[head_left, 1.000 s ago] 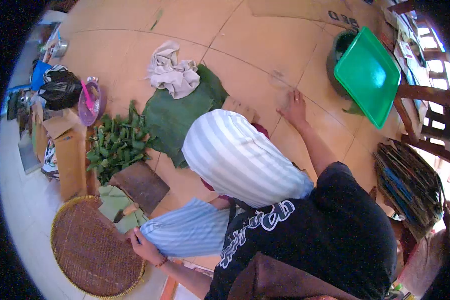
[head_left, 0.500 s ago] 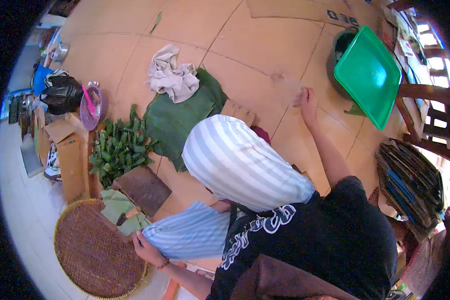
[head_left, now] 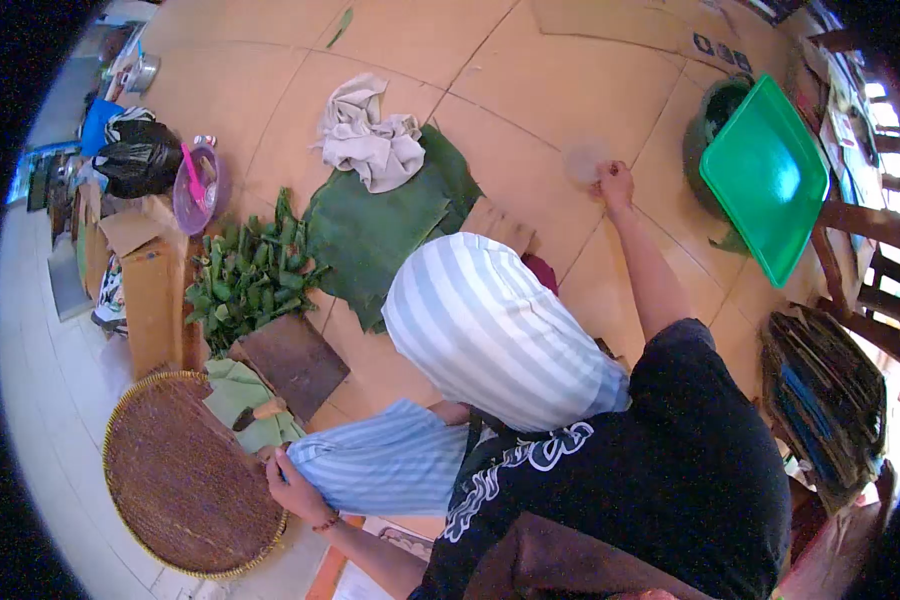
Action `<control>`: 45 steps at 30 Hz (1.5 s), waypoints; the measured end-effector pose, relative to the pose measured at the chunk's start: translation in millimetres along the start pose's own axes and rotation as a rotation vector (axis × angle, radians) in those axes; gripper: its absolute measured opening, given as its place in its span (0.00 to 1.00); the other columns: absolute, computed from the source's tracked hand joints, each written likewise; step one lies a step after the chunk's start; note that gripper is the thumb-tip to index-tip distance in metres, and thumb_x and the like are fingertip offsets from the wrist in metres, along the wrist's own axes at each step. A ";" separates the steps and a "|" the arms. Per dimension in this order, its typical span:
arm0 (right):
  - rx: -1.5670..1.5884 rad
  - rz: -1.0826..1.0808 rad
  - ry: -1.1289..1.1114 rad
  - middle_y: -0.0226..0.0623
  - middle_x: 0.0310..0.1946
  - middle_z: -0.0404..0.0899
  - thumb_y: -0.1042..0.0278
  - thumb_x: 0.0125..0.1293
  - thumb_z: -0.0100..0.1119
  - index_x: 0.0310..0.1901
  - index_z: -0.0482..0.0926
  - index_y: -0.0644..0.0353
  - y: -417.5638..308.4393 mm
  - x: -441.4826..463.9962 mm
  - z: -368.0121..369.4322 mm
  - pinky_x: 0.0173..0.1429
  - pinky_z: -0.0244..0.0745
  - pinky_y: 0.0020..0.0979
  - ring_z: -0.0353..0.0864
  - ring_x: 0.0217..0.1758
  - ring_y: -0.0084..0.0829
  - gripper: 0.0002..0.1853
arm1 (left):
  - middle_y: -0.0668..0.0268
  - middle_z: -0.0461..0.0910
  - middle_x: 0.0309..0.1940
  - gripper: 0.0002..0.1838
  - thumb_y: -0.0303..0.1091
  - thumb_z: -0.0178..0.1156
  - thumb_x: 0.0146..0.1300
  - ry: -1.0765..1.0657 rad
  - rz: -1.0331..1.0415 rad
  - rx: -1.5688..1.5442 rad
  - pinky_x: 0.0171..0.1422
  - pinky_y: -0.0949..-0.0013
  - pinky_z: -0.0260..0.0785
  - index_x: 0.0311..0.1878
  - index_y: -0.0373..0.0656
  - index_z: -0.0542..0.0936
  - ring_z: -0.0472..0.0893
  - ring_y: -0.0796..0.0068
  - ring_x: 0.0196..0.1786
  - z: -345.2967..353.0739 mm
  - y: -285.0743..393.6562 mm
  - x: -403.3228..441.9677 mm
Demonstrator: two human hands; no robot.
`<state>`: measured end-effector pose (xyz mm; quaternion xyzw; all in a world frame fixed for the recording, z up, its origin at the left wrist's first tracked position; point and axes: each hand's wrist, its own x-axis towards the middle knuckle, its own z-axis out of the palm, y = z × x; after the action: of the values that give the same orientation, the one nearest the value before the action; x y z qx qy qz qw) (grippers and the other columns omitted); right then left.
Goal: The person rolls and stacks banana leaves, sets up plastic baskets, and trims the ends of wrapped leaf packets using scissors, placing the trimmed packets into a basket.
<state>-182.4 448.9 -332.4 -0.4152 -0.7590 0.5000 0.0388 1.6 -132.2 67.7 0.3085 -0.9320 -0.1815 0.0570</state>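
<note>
Right hand (head_left: 615, 185): fingers now curled, beside pale patch (head_left: 582, 163); cannot tell grip contents.
Left hand (head_left: 292, 488): near cut leaves (head_left: 238, 391); grip unclear.

white shirt lettering (head_left: 560, 441), dark cardboard marks (head_left: 722, 50): both unreadable

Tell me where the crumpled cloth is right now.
In the head view, the crumpled cloth lies left of centre near the top, on the large green leaves, right of the purple bowl.
</note>
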 end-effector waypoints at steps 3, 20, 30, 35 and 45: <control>0.056 -0.095 0.058 0.41 0.33 0.75 0.73 0.55 0.53 0.47 0.68 0.65 -7.4 -5.7 15.5 0.27 0.80 0.33 0.79 0.32 0.32 0.17 | 0.56 0.79 0.31 0.16 0.37 0.50 0.62 0.034 -0.004 0.004 0.42 0.66 0.66 0.37 0.32 0.78 0.76 0.67 0.34 1.1 2.3 -2.8; 0.625 -0.196 -0.758 0.39 0.40 0.72 0.69 0.59 0.56 0.55 0.61 0.64 -287.8 -152.7 -1.0 0.35 0.74 0.25 0.76 0.34 0.26 0.24 | 0.59 0.71 0.51 0.18 0.34 0.54 0.60 -0.094 0.178 -0.695 0.60 0.68 0.59 0.52 0.36 0.70 0.70 0.67 0.54 47.1 122.9 11.9; 0.268 -0.991 -1.282 0.37 0.44 0.70 0.63 0.61 0.55 0.53 0.67 0.63 -457.5 -397.3 -2.0 0.29 0.74 0.25 0.76 0.34 0.26 0.21 | 0.59 0.75 0.40 0.19 0.39 0.56 0.60 0.286 0.342 -1.264 0.47 0.71 0.66 0.47 0.34 0.71 0.74 0.73 0.43 -24.5 185.0 25.7; 0.164 -1.141 -1.211 0.38 0.37 0.77 0.48 0.63 0.48 0.46 0.74 0.63 -461.1 -474.6 -9.0 0.40 0.70 0.28 0.73 0.41 0.25 0.24 | 0.60 0.78 0.34 0.17 0.40 0.57 0.58 0.392 0.374 -1.209 0.43 0.71 0.68 0.43 0.36 0.74 0.76 0.74 0.36 -67.0 140.6 -9.5; 0.192 -1.117 -1.223 0.37 0.32 0.79 0.54 0.62 0.51 0.43 0.77 0.64 -402.7 -536.5 49.8 0.42 0.70 0.28 0.75 0.34 0.24 0.20 | 0.64 0.79 0.35 0.14 0.38 0.59 0.57 0.352 0.277 -1.241 0.43 0.72 0.68 0.42 0.39 0.77 0.77 0.76 0.38 -65.0 52.1 -20.3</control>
<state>-94.4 -8.7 152.6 0.3723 -0.6944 0.6072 -0.1027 3.2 -101.1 147.6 0.1205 -0.6623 -0.6230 0.3985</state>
